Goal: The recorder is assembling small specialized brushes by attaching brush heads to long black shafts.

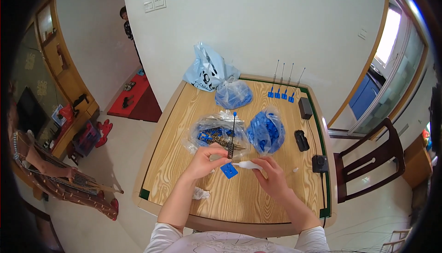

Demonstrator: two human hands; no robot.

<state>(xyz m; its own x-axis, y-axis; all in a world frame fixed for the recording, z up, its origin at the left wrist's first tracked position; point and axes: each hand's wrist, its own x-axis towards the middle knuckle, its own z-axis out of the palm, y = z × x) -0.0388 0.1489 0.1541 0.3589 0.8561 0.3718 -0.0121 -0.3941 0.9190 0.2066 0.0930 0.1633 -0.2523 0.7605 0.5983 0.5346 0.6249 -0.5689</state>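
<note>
My left hand (206,162) is closed in a pinch on a thin dark spring rod (234,131) with a blue tip, held upright over the table. At its lower end is a flat blue square base (229,170), tilted. My right hand (271,177) grips a small white squeeze bottle (250,165), its narrow nozzle pointing left at the joint between rod and base. Whether the nozzle touches is too small to tell. Just beyond my hands lies an open clear bag (191,139) of springs and blue parts. Right of it sits a clear bag of blue pieces (266,131).
Several similar spring rods on blue bases (284,96) stand at the back right. A light-blue plastic bag (202,69) and another bag of blue parts (233,95) sit at the back. Black boxes (305,108) and a cable line the right edge. A person (60,175) is at left.
</note>
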